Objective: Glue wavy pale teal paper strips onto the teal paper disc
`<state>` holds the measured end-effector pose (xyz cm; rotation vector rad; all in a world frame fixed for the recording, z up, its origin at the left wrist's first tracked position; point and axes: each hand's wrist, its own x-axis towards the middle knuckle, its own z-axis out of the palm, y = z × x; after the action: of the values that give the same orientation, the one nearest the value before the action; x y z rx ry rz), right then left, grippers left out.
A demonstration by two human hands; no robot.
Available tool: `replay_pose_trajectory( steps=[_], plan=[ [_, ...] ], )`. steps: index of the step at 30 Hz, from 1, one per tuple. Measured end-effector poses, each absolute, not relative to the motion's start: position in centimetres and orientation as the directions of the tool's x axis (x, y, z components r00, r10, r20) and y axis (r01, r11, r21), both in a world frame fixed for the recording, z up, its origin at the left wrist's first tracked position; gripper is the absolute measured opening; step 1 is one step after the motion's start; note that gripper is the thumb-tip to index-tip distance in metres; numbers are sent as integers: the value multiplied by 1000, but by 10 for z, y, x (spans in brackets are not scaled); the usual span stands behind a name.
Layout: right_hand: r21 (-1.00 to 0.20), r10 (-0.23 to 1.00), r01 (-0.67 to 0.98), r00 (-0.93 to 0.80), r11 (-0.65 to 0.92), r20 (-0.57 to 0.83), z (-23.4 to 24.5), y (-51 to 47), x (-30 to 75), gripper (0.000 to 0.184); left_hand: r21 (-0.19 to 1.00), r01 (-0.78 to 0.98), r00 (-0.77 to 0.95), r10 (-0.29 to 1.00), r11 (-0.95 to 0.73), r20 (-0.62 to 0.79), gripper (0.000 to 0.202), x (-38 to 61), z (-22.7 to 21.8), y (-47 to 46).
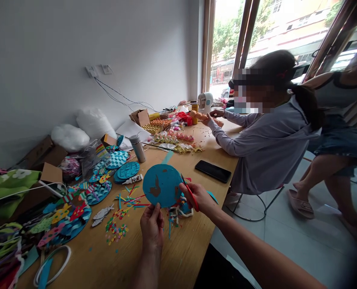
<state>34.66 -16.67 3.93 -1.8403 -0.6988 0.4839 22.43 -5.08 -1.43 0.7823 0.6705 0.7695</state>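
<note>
My left hand (153, 225) pinches the lower edge of a round blue disc (163, 180) between thumb and fingers. Brown patches show on the disc's face where the blue is absent. At the disc's right edge my right hand (198, 196) is closed around red-handled scissors (193, 198), their dark blades pointing up and left beside the rim. Below and behind the disc lie white and coloured bits (178, 214) on the wooden table (130, 265), partly hidden by my hands. Thin coloured paper strips (130, 196) and small confetti dots (116, 226) are scattered to the left.
A grey bottle (137, 148), a small white glue bottle (132, 179) and a black phone (213, 171) stand or lie around the disc. Decorated blue fish crafts (76, 216) crowd the left. A seated person (262, 136) works across the table's right side; another person stands behind.
</note>
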Motion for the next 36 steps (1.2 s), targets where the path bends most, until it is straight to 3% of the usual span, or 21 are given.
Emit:
replay_pose_trajectory(
  steps=[18,36],
  plan=[
    [-890,665,342,744,-301,61,26,-171,358,57,802,-328,549,791,499,-268,50,224,-15,-54],
    [-910,637,287,770,-299,33,27,-171,355,53,821,-315,549,797,476,-251,49,224,-20,-53]
  ],
)
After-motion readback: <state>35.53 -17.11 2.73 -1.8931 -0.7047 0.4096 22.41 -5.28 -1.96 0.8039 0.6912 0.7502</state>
